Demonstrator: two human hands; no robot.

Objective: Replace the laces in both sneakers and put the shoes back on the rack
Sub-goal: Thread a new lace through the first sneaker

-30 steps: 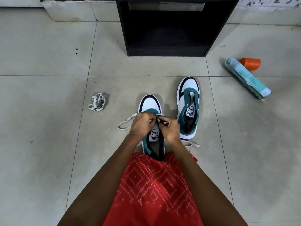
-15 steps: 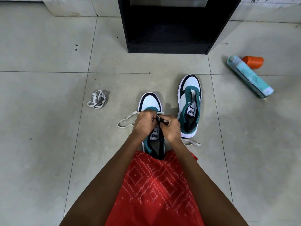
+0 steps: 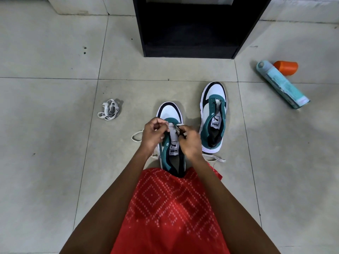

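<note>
Left hand (image 3: pixel 153 135) and right hand (image 3: pixel 191 142) close together, each pinching the flat white lace (image 3: pixel 136 138) over the nearer teal-and-white sneaker (image 3: pixel 170 111) (second sneaker (image 3: pixel 214 91) just beside it).

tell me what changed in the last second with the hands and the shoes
The left hand has drawn slightly left, away from the right hand, opening a gap over the near sneaker; both still pinch the white lace. Nothing was let go. The other sneaker, loose lace bundle, spray can, orange cap and black rack stayed put.
</note>
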